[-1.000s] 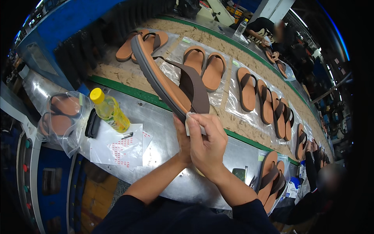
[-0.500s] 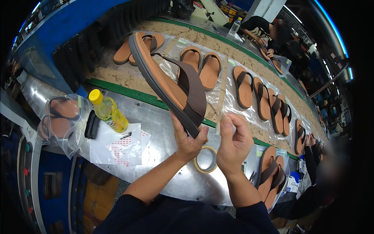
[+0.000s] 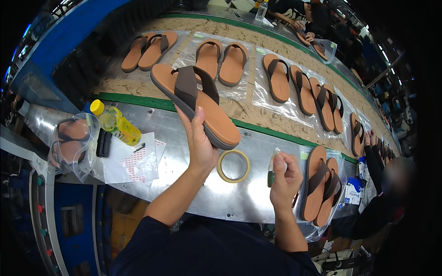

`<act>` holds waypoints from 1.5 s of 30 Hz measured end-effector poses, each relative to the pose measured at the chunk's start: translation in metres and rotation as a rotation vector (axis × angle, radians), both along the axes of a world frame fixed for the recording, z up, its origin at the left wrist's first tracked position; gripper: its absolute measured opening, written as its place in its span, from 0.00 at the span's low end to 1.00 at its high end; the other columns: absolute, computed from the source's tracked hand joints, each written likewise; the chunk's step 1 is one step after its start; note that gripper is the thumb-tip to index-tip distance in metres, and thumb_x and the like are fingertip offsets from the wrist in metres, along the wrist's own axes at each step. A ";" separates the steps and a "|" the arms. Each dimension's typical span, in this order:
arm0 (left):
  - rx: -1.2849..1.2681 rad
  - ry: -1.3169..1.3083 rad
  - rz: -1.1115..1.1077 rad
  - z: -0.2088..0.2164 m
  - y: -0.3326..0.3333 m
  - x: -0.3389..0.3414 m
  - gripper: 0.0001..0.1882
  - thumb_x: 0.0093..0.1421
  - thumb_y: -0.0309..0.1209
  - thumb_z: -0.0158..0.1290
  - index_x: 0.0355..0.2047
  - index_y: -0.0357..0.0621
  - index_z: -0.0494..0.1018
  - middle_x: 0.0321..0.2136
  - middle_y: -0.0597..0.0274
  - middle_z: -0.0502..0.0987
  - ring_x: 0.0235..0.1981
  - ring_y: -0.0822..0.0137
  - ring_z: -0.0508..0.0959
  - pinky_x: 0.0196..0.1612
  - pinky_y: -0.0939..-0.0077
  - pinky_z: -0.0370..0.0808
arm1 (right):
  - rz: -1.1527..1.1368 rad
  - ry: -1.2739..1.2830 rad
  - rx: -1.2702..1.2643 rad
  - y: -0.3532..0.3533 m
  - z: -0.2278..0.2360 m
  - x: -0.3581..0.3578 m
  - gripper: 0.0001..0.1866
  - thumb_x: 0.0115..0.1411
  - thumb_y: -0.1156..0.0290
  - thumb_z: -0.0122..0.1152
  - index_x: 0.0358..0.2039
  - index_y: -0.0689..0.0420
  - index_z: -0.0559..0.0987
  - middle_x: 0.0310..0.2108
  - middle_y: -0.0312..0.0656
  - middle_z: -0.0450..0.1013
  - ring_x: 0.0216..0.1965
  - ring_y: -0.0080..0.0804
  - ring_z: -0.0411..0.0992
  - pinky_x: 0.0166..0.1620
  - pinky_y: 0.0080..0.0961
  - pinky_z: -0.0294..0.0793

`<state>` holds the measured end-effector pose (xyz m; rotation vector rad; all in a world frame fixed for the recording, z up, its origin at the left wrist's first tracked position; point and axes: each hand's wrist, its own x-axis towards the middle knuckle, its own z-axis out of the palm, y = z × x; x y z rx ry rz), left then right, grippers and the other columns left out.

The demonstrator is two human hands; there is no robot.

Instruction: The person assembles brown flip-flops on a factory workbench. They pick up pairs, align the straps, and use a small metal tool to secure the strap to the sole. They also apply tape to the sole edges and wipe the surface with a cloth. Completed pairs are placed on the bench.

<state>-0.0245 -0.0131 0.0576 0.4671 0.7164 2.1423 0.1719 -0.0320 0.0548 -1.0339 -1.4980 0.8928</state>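
Note:
My left hand (image 3: 201, 145) grips a brown thong sandal (image 3: 220, 122) with a tan footbed and dark sole. It is held tilted above the near edge of the belt, footbed facing up and heel end toward me. My right hand (image 3: 286, 179), apart from the sandal, pinches a small whitish scrap (image 3: 272, 162), perhaps cloth or paper. Between my hands a roll of yellowish tape (image 3: 220, 172) lies on the metal table (image 3: 184, 193). Beside my right hand a pair of similar sandals (image 3: 314, 188) rests on clear plastic.
Several sandals (image 3: 278, 83) lie on plastic bags along the brown belt (image 3: 184, 27). On the left are a bagged pair (image 3: 71, 149), a yellow-capped bottle (image 3: 119, 124), a black case (image 3: 104, 142) and sticker sheets (image 3: 129, 170) with a pen. Other people work at far right.
The sandal has turned from a side-on, toe-up tilt to show its footbed. My right hand has drawn away from it, down and to the right, still pinching the whitish scrap.

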 end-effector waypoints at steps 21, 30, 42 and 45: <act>-0.075 0.121 -0.075 0.048 -0.034 0.040 0.38 0.69 0.33 0.47 0.73 0.47 0.40 0.60 0.58 0.63 0.58 0.71 0.65 0.60 0.75 0.64 | 0.287 -0.211 0.580 0.004 0.039 -0.029 0.11 0.51 0.80 0.71 0.36 0.57 0.82 0.27 0.39 0.73 0.25 0.32 0.72 0.25 0.26 0.70; -0.087 0.035 -0.140 0.049 -0.035 0.043 0.37 0.69 0.32 0.48 0.72 0.46 0.43 0.60 0.60 0.64 0.58 0.72 0.65 0.61 0.74 0.62 | 0.300 -0.228 0.625 -0.001 0.046 -0.034 0.13 0.50 0.82 0.70 0.37 0.58 0.80 0.26 0.39 0.73 0.25 0.33 0.71 0.26 0.27 0.69; -0.152 0.033 -0.168 0.048 -0.047 0.050 0.27 0.72 0.37 0.40 0.69 0.51 0.50 0.57 0.60 0.68 0.55 0.69 0.72 0.57 0.73 0.71 | 0.307 -0.265 0.225 0.013 0.069 -0.049 0.08 0.60 0.76 0.63 0.39 0.63 0.77 0.31 0.49 0.74 0.29 0.42 0.74 0.29 0.29 0.72; -0.094 -0.085 -0.238 0.055 -0.043 0.037 0.30 0.73 0.39 0.41 0.70 0.51 0.46 0.51 0.60 0.70 0.47 0.72 0.75 0.47 0.75 0.76 | 0.270 -0.036 -0.009 0.025 0.063 -0.046 0.10 0.64 0.71 0.62 0.40 0.64 0.77 0.31 0.42 0.75 0.31 0.28 0.74 0.31 0.22 0.73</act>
